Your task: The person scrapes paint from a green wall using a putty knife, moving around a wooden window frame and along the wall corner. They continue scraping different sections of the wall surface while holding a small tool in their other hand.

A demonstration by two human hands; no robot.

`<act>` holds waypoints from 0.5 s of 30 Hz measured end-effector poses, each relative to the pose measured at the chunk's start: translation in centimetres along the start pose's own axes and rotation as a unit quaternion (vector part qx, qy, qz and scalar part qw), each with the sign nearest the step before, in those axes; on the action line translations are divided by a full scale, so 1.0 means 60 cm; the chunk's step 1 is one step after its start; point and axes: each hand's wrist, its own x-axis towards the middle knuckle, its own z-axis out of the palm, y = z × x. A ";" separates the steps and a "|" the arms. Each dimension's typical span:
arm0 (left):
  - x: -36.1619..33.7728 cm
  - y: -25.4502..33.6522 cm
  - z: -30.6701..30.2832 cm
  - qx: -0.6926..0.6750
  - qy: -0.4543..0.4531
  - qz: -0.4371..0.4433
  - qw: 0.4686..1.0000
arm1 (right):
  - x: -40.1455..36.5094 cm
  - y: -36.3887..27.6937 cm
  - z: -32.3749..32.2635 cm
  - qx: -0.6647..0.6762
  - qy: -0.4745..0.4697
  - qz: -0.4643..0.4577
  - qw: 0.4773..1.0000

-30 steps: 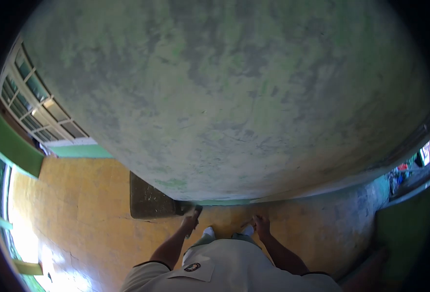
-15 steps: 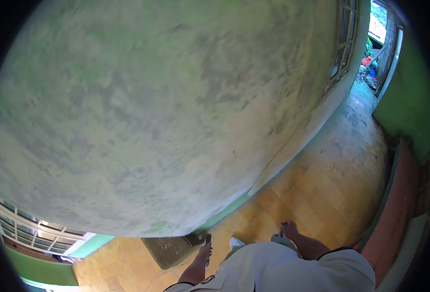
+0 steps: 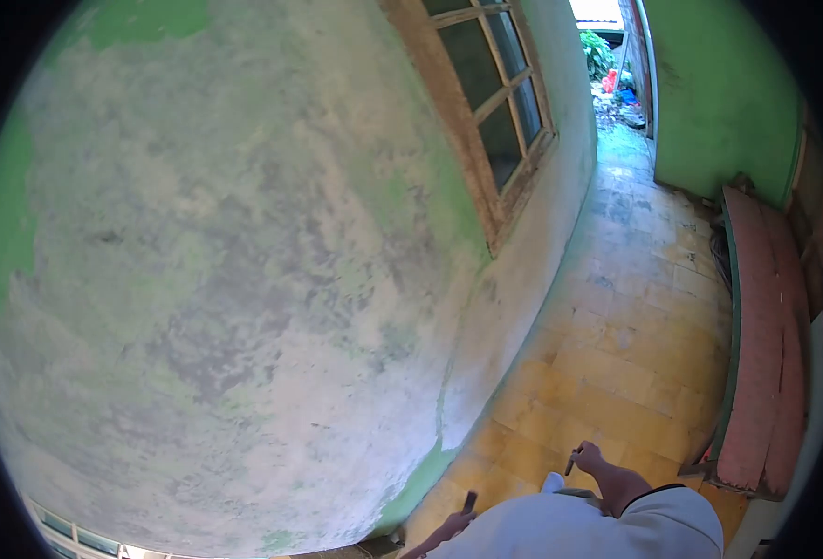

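My left hand point(image 3: 452, 525) is at the lower middle, low beside the wall, its fingers closed round a small dark, flat-ended object point(image 3: 470, 501). That object points upward; its kind cannot be made out. Farther right, my right hand point(image 3: 589, 456) is closed on a short, dark, stick-like object point(image 3: 571, 461), also too small to name. Both hands are in front of my body and apart from each other. The wall point(image 3: 272, 307) fills the left side, with worn green paint and bare whitish and grey patches. Neither hand visibly touches it.
A window with a wooden frame point(image 3: 486, 168) is set in the wall. Yellowish floor tiles point(image 3: 607, 373) lead to an open doorway at the back. A reddish wooden bench point(image 3: 752, 373) stands along the right, before a green wall point(image 3: 719, 102).
My view has turned right, bringing the window, doorway and bench farther into view. The dark box-like thing on the floor has mostly left the view. Both hands keep their objects.
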 end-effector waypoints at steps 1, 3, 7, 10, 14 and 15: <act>0.003 0.157 -0.019 -0.071 0.059 -0.180 0.979 | -0.004 0.016 -0.021 -0.001 -0.001 0.003 1.000; 0.079 0.236 -0.015 -0.011 0.060 -0.152 0.987 | 0.000 0.038 -0.079 -0.023 -0.012 0.073 0.997; 0.171 0.337 -0.036 -0.173 0.069 -0.178 0.966 | 0.031 0.046 -0.152 -0.049 -0.049 0.060 0.996; 0.216 0.378 -0.052 -0.248 0.083 -0.160 0.952 | 0.102 0.051 -0.147 -0.025 -0.023 0.041 0.999; 0.286 0.408 -0.084 -0.183 0.103 -0.140 0.967 | 0.190 0.004 -0.147 0.047 -0.006 -0.052 0.998; 0.314 0.400 -0.090 -0.236 0.090 -0.172 0.952 | 0.218 -0.004 -0.141 0.067 -0.022 -0.066 0.995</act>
